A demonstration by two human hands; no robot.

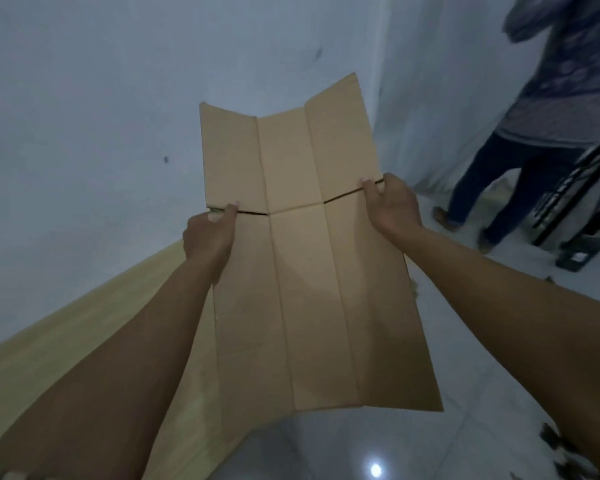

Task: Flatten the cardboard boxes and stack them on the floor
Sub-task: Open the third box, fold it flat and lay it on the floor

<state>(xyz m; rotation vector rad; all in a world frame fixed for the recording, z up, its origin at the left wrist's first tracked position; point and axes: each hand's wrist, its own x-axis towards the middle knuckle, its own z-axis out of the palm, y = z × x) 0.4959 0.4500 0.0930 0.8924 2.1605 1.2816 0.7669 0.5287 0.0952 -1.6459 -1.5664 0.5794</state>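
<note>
A person holds a flattened cardboard box [305, 258] out in front of them with both arms stretched forward, above a glossy pale tiled floor [465, 393]. The box is opened out flat, brown and plain, with 2 long creases running from near to far and a slit on each side edge. The left hand [210, 233] pinches the left edge at its slit, fingers curled over the cardboard. The right hand [392, 202] grips the right edge at the opposite slit (thumb on top, fingers wrapped behind). Under the left arm, a pale yellow-tan surface [66, 341] lies along a white wall [101, 116]. At far right, a second person [548, 109] in dark trousers stands beside a dark metal frame [575, 195].
</note>
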